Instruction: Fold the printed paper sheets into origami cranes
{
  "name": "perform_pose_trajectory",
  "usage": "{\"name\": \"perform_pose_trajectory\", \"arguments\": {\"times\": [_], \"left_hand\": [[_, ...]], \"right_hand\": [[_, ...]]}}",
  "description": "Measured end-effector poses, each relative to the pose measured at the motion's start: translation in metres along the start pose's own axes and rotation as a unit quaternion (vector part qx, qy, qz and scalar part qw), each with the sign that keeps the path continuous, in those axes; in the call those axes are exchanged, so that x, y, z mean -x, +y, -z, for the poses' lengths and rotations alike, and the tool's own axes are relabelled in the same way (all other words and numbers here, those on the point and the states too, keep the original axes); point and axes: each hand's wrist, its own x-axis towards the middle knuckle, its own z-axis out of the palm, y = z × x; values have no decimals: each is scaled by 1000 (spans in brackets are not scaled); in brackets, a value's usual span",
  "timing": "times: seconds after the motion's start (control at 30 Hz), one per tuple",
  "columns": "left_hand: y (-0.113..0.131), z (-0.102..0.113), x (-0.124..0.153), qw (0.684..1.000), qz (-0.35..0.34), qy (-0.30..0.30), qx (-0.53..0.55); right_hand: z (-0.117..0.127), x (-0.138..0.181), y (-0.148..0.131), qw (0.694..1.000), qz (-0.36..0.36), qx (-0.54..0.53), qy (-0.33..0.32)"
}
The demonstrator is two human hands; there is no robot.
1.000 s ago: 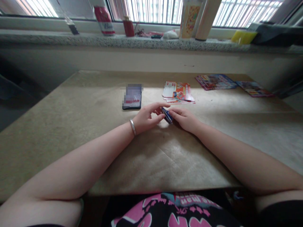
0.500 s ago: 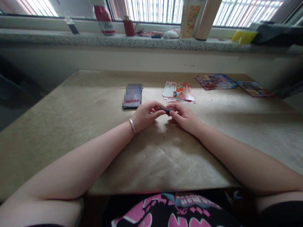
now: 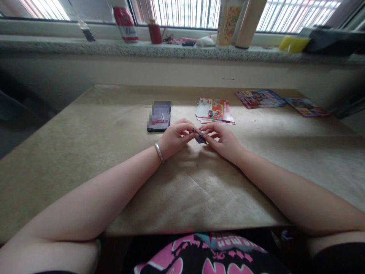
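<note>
Over the middle of the table (image 3: 142, 182), my left hand (image 3: 177, 136) and my right hand (image 3: 224, 141) meet at the fingertips. Between them is a small, thin, dark folded piece of paper (image 3: 201, 138), pinched by the thumb and fingers of each hand. It lies tilted, and a purplish face shows below its dark edge. My fingers cover part of it, so its full shape is hidden. Just beyond my left hand lies a phone (image 3: 160, 116) with its screen up. Behind my right hand is a pile of orange and white printed sheets (image 3: 215, 109).
Colourful printed booklets (image 3: 261, 99) lie at the back right, and another booklet (image 3: 308, 107) sits beside them. On the stone windowsill (image 3: 182, 51) stand a red and white can (image 3: 125, 24), a red bottle (image 3: 154, 32), a tall beige cylinder (image 3: 249, 23) and a yellow block (image 3: 294, 44).
The folded paper has turned between my fingertips: its near right end now dips lower, and a purplish face shows. My hands have shifted only slightly.
</note>
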Motion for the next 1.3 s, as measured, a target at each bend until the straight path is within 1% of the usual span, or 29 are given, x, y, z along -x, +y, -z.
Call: {"name": "perform_pose_trajectory", "arguments": {"times": [0.07,0.17,0.23,0.33,0.43,0.53,0.63,0.83,0.9,1.03,1.17,1.3], "left_hand": [[1,0,0,1000,14,-13,-8],[3,0,-1,998,31,-21,-41],[4,0,0,998,27,-25,-60],[5,-1,1,996,13,-33,-85],[7,-3,1,993,6,-26,-112],[8,-4,1,993,9,-22,-120],[8,-4,1,993,8,-22,-115],[7,-4,1,994,4,-14,-108],[7,-3,1,995,3,-18,-102],[6,-3,0,997,5,-20,-80],[6,-4,1,998,13,-14,-58],[5,-5,2,998,33,-40,-19]], "right_hand": [[1,1,-5,998,40,54,17],[1,2,-10,992,73,97,11],[1,3,-11,992,75,100,8],[-1,3,-7,995,59,81,18],[-3,2,-4,997,36,61,32],[-4,2,-4,997,27,63,46],[-5,3,-8,995,31,82,55],[-3,4,-10,990,66,113,54],[-4,4,-9,993,57,91,49],[-7,3,-9,1000,11,-8,24],[-9,1,-14,995,-18,-93,7],[-8,-1,-15,988,-36,-150,-27]]}}
